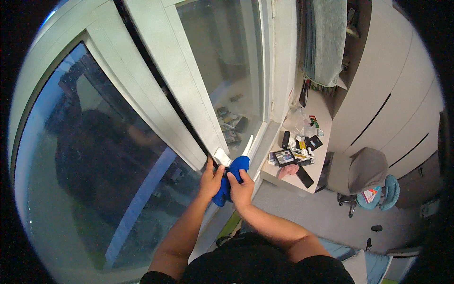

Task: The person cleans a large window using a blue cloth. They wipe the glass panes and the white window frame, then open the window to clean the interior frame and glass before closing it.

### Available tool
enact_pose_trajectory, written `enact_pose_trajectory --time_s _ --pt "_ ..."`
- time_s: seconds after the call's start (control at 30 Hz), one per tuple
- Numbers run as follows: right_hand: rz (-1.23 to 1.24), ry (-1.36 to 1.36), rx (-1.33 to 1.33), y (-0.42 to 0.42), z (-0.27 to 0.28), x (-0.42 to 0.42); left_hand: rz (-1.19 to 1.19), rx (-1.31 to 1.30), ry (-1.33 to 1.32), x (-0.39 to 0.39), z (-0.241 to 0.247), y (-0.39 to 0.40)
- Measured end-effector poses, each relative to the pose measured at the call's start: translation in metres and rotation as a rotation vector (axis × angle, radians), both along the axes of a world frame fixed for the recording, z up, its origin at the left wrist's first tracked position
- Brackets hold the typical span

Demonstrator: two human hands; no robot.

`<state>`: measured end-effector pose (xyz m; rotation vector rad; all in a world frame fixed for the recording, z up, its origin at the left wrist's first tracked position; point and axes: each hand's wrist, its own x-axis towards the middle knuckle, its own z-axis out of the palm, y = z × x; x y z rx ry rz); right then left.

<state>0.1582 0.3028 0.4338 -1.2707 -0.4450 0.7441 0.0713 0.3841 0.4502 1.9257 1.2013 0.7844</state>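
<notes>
A crumpled blue cloth (239, 163) is bunched near the lower corner of a white-framed window sash (191, 81). My right hand (243, 188) grips it, thumb and fingers pressed into the folds. Against the dark gap at the sash edge, my left hand (211, 181) has its fingertips raised beside a white handle fitting (222, 157). Part of the cloth hangs between both hands; whether the left fingers hold any of it is hidden. Beyond the cloth, a slim white lever-like piece (250, 145) sticks out over the glass.
Left is a large dark window pane (106, 170) with reflections. A desk (269, 174) at right bears a framed picture (284, 157), a pink cloth (288, 170), a black phone-like slab (305, 177) and clutter. Nearby stand a draped chair (365, 170), a blue chair (391, 191) and wardrobe doors (386, 78).
</notes>
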Motion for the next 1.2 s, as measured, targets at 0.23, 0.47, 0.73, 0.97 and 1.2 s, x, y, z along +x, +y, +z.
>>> enact_pose_trajectory --time_s 0.23,0.47,0.73,0.97,1.2 --pt "0.029 -0.986 -0.200 -0.013 0.059 0.024 -0.037 0.003 -0.231 0.001 0.022 0.007" --pt "0.161 -1.201 -0.195 -0.023 0.083 0.035 -0.086 0.019 -0.061 -0.008 0.035 0.006" --pt "0.172 -1.473 -0.028 0.012 0.106 0.048 -0.027 0.049 0.077 0.007 0.048 -0.008" --pt "0.203 -1.379 0.152 0.016 0.091 0.050 -0.029 0.121 0.058 0.000 0.033 -0.002" --pt "0.090 -1.125 0.060 0.040 0.066 0.068 -0.048 0.009 0.093 -0.001 0.046 -0.006"
